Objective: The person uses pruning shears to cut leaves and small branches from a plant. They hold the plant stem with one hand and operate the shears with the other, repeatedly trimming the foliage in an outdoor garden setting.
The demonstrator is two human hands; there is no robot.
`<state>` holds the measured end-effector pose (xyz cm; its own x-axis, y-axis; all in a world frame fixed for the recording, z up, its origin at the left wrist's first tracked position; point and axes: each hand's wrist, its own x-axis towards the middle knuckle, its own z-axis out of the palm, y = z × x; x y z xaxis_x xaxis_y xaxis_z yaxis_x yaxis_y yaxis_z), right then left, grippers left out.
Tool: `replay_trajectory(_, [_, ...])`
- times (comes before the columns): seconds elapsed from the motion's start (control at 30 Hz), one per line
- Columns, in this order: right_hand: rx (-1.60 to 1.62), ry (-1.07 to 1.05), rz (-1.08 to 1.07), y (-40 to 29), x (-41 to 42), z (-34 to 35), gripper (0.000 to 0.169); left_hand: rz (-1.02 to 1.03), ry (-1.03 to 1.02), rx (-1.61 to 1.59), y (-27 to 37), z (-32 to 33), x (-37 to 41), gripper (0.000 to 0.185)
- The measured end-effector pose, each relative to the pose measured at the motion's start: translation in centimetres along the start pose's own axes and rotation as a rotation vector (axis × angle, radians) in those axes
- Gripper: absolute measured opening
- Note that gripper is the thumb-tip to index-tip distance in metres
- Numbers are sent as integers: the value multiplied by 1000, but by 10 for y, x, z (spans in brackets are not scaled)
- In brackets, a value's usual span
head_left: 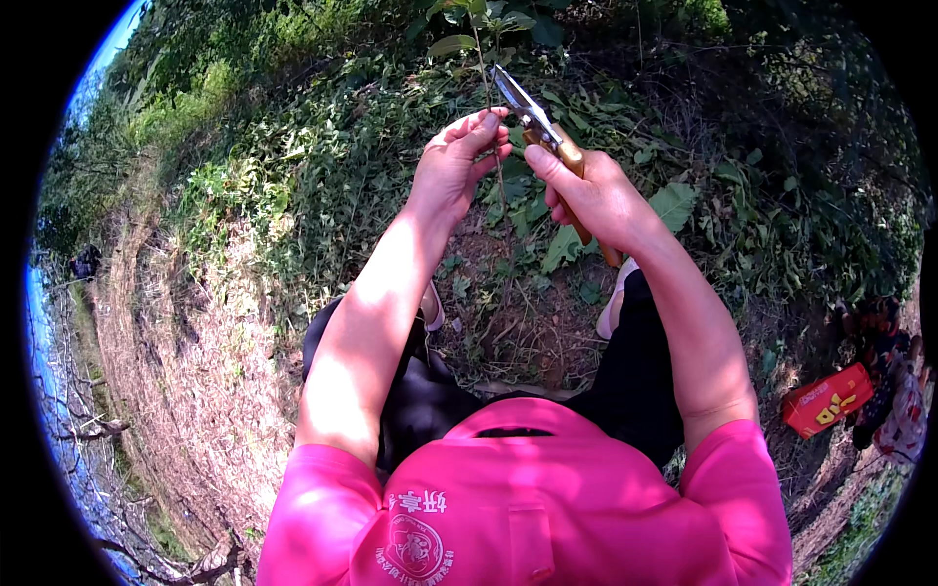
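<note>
My left hand (463, 152) pinches a thin leafy stem (484, 62) between thumb and fingers. The stem runs upright past the hand, with green leaves (452, 45) at the top of the view and a thin lower length reaching down toward the soil. In my right hand (597, 192) is a pair of pruning shears (538, 121) with tan handles and metal blades. The blade tips point up and left, close beside the stem just above my left hand. Whether the blades touch the stem, I cannot tell.
Cut leaves and weeds (330, 161) cover the ground ahead. Bare soil (542, 329) lies between my feet. A red printed bag (828, 399) and patterned cloth (901, 417) lie at the right. Dry grass (212, 351) spreads left, with bare branches (212, 560) at lower left.
</note>
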<state>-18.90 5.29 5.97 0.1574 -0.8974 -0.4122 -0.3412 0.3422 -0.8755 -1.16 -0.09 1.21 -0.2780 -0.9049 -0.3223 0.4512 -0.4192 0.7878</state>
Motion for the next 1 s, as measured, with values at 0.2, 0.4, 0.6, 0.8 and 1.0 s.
replay_trajectory(0.2, [4, -6, -2, 1, 1, -1, 57, -30, -26, -68, -1, 0, 2, 21])
replay_trajectory(0.4, [38, -32, -34, -3, -2, 2, 55, -66, -136, -183, -3, -7, 6, 22])
replay_trajectory(0.6, [16, 0, -59, -2, -2, 1, 56, -63, -96, -141, -3, -4, 5, 24])
replay_trajectory(0.8, [-26, 24, -4, -9, -5, 1, 53, -70, -90, -143, -4, -6, 7, 24])
replay_trajectory(1.0, [2, 84, -42, -7, -4, 2, 44, -63, -122, -168, -4, -6, 9, 25])
